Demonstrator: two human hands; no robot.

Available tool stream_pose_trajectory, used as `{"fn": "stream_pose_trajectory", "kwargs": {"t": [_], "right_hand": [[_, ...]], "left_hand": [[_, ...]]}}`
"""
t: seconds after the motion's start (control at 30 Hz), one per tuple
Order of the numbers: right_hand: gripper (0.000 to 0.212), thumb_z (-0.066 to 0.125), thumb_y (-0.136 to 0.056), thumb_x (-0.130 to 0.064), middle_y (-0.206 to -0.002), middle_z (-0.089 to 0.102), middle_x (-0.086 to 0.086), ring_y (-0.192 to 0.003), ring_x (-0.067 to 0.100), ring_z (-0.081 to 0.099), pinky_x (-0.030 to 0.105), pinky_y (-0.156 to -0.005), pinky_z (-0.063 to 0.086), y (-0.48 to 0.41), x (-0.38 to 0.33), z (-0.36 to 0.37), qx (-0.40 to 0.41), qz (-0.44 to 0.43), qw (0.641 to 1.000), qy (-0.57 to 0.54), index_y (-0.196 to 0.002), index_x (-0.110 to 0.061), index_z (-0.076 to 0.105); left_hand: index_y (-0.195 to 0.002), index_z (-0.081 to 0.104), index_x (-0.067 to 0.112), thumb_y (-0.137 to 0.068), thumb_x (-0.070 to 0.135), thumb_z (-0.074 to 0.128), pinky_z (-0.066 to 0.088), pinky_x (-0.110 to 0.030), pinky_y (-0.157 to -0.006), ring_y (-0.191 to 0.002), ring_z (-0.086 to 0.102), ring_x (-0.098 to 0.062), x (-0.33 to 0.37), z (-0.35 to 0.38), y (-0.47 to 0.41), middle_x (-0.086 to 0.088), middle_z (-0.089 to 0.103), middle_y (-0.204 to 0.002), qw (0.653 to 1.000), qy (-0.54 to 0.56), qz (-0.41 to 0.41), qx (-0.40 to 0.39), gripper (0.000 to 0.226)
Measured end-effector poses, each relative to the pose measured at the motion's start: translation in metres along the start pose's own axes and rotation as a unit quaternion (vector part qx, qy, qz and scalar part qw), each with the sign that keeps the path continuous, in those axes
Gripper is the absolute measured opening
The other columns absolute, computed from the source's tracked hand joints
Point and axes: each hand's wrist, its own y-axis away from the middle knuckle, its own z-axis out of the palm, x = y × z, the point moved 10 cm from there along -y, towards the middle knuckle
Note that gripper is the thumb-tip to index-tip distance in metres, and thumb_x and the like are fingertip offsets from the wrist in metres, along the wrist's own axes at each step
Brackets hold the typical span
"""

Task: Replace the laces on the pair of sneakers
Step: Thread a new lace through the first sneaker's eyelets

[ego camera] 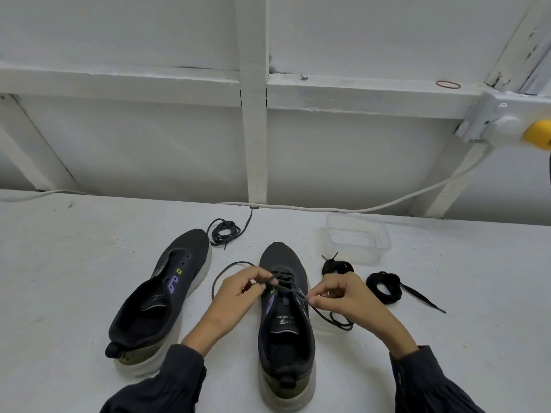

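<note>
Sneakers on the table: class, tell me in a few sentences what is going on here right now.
A person is working on the lace of the laced sneaker. The left hand and right hand each pinch a strand over its eyelets. The unlaced sneaker stands to its left. A loose lace coil lies beyond that one, and two bundled black laces lie on the right.

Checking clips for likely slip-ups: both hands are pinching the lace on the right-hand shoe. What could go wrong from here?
Mix-up: the coiled lace by the unlaced shoe and the black bundles all look equally dark, so old and new laces could get swapped.
Tangle: the held lace, pinched by the left hand and the right hand, trails in loose loops on either side of the laced shoe and may knot when pulled.
</note>
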Motion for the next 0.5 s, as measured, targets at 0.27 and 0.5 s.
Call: {"fn": "stream_pose_trajectory", "kwargs": {"t": [0.27, 0.5], "right_hand": [[0.004, 0.078, -0.082, -0.019, -0.048, 0.035, -0.011, -0.053, 0.011, 0.031, 0.02, -0.056, 0.029, 0.0, -0.003, -0.003, 0.016, -0.011, 1.0, 0.012, -0.08, -0.02, 0.08], [0.012, 0.074, -0.082, -0.012, -0.047, 0.029, -0.003, -0.051, 0.014, 0.023, 0.023, -0.052, 0.022, 0.001, -0.002, -0.003, 0.021, -0.013, 0.999, 0.03, -0.077, -0.021, 0.08]], "left_hand": [[-0.079, 0.072, 0.039, -0.076, 0.042, 0.072, 0.042, -0.022, -0.068, -0.07, 0.048, -0.002, 0.007, 0.014, 0.002, 0.002, 0.059, -0.08, 0.998, -0.069, -0.005, 0.0, 0.004], [-0.083, 0.075, 0.044, -0.078, 0.039, 0.076, 0.043, -0.025, -0.072, -0.07, 0.052, -0.001, 0.004, 0.022, 0.0, 0.009, 0.058, -0.077, 0.99, -0.129, -0.052, -0.021, 0.008]]}}
